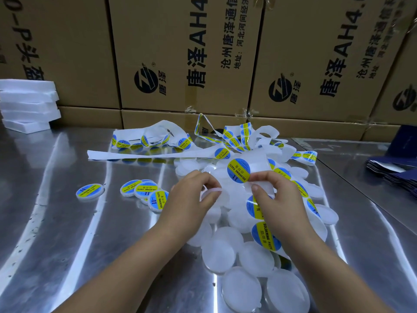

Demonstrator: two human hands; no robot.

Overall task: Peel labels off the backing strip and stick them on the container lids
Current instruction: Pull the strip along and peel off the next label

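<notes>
A round blue-and-yellow label sits on the white strip, raised just above the pile of bare lids mid-table. The right hand pinches the strip just below that label, thumb against forefinger. The left hand, just beside it, holds one clear lid in curled fingers. Labelled lids lie left of the hands on the steel table. More strip coils behind, in front of cartons; white slabs are stacked far left.
</notes>
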